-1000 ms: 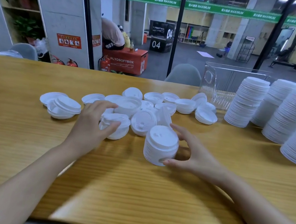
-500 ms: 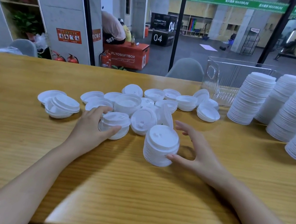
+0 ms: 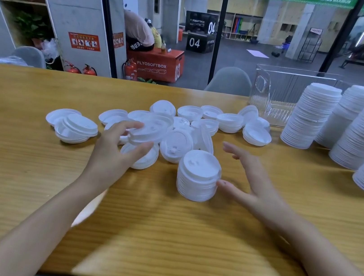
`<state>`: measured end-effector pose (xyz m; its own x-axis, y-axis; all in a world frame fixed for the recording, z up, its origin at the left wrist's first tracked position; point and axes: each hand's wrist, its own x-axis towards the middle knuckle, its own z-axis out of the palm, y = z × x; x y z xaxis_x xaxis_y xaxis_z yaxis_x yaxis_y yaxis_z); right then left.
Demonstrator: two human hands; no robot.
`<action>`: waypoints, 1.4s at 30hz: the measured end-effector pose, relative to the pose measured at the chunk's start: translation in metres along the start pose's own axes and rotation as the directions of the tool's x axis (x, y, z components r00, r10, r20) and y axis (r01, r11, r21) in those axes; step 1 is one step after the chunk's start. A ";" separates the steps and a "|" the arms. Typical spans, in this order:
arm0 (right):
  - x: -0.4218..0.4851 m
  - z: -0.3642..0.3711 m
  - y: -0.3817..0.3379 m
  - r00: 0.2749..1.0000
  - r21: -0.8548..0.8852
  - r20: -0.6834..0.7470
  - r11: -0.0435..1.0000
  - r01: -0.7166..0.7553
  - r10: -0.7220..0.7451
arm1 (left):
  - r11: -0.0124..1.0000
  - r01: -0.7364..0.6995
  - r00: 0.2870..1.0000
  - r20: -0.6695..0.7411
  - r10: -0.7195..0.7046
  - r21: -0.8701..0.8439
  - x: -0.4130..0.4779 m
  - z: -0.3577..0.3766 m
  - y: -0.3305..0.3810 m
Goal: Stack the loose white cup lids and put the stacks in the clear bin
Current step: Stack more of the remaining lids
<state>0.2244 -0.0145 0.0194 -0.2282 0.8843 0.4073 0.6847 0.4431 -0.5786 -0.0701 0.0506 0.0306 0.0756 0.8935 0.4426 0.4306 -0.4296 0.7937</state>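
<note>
While the left hand (image 3: 113, 151) pinches one lid (image 3: 151, 128) over the loose lids (image 3: 203, 117) near the middle of the table (image 3: 161, 241), the right hand (image 3: 252, 183), fingers spread and holding nothing, touches the short stack (image 3: 197, 178) with its thumb. Stacking is in hand; next, that lid probably needs seating squarely on top. The clear bin (image 3: 277, 90) stands at the far edge.

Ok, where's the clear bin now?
Head view, right of centre: the clear bin stands at the far edge of the table, beyond the loose lids and behind the leftmost tall stack.

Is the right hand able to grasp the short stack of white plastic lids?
Probably yes: the right hand is open beside the short stack of white plastic lids, nothing between them.
</note>
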 end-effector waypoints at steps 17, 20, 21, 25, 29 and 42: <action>-0.013 -0.001 0.002 0.989 -0.146 -0.059 0.981 0.124 -0.134 | 0.992 -0.122 0.946 0.296 0.128 -0.042 -0.019 0.057 0.026; -0.014 0.000 0.003 0.990 -0.154 -0.040 0.979 0.130 -0.138 | 0.989 -0.146 0.941 0.305 0.148 -0.027 -0.019 0.058 0.025; -0.014 0.000 0.004 0.990 -0.156 -0.036 0.979 0.130 -0.137 | 0.988 -0.155 0.939 0.307 0.154 -0.021 -0.018 0.058 0.024; -0.014 0.001 0.004 0.991 -0.161 -0.022 0.979 0.126 -0.131 | 0.982 -0.188 0.932 0.319 0.173 0.014 -0.019 0.058 0.023; -0.014 0.002 0.004 0.992 -0.156 -0.011 0.980 0.122 -0.126 | 0.982 -0.189 0.930 0.323 0.173 0.020 -0.021 0.058 0.022; -0.015 0.001 0.003 0.992 -0.119 -0.046 0.987 0.110 -0.116 | 0.906 -0.082 0.986 0.168 0.012 0.416 0.013 0.000 -0.020</action>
<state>0.2290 -0.0261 0.0115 -0.2742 0.8194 0.5033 0.7327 0.5171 -0.4426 -0.0773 0.0713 0.0203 0.2306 0.8975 0.3759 0.7579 -0.4079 0.5090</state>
